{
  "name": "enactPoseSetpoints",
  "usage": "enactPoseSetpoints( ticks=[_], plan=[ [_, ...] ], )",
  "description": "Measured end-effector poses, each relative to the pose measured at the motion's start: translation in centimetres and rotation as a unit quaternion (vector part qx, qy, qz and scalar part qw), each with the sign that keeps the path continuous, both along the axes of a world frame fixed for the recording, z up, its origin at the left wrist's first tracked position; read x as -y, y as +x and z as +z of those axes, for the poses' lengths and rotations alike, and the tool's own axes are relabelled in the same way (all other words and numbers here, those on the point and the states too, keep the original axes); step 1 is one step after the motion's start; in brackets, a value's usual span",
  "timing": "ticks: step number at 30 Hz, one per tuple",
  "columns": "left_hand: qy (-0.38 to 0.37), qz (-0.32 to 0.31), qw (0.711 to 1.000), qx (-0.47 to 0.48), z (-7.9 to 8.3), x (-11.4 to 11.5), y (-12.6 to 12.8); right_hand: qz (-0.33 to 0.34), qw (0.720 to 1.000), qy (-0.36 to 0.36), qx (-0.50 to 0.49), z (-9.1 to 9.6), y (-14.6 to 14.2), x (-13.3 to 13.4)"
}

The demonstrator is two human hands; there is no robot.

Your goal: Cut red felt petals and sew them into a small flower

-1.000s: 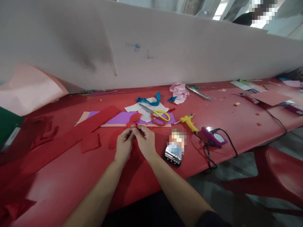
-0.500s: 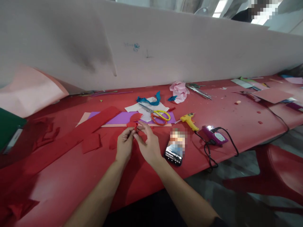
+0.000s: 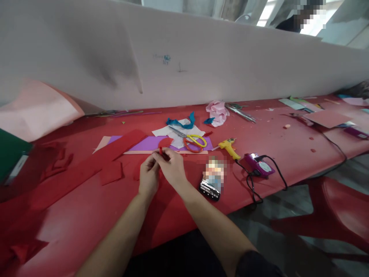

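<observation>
My left hand [image 3: 149, 171] and my right hand [image 3: 172, 165] meet over the red table, fingertips together. Between them is a small rolled piece of red crepe paper [image 3: 160, 151], mostly covered by the fingers. Both hands are closed on it. Just beyond lies a red paper petal shape [image 3: 166, 142] on a purple sheet [image 3: 144, 144]. Scissors [image 3: 188, 137] with one yellow and one orange handle rest on white paper [image 3: 161, 131] there. A long strip of red crepe paper [image 3: 86, 175] stretches away to the left, with a cut red piece [image 3: 112, 173] beside it.
Right of my hands lies a lit phone [image 3: 212, 181]. Beyond it are a yellow glue gun [image 3: 229, 147] and a purple power box [image 3: 258, 166] with black cords. Crumpled pink paper [image 3: 217, 112] sits near the white board [image 3: 230, 65]. A red chair [image 3: 343, 207] stands at right.
My right hand has shifted left and its fingers have closed in around the red roll, nearer the left hand. The raised fingers seen before are now folded down.
</observation>
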State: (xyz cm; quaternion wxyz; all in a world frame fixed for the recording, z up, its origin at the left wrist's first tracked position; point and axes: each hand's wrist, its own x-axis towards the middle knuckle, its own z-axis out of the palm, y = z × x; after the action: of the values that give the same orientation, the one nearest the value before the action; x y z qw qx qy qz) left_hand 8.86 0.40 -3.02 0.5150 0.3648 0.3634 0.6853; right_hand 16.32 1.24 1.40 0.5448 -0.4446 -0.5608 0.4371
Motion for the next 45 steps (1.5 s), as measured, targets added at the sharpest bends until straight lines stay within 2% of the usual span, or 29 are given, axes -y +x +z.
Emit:
enactPoseSetpoints(
  ticks=[5,10,15,22,45],
  plan=[
    [0.003,0.04,0.999,0.016,0.3,-0.8,-0.4,0.021,0.995,0.0,-0.094,-0.5,-1.1,-1.7],
    [-0.022,0.051,0.998,-0.009,0.0,-1.0,-0.4,0.006,0.995,-0.015,-0.096,-1.4,-0.6,-1.4],
    [-0.029,0.048,0.998,-0.007,-0.3,-1.1,-0.3,-0.003,0.993,-0.023,-0.114,-1.2,-0.4,-1.3],
    [-0.06,0.027,0.998,-0.003,0.3,-0.7,-0.2,-0.013,0.992,-0.045,-0.121,-1.4,-0.6,-1.5],
    [-0.043,0.038,0.998,-0.031,0.5,-0.4,-0.5,-0.006,0.993,-0.022,-0.113,-1.3,-0.9,-1.1]
  ],
)
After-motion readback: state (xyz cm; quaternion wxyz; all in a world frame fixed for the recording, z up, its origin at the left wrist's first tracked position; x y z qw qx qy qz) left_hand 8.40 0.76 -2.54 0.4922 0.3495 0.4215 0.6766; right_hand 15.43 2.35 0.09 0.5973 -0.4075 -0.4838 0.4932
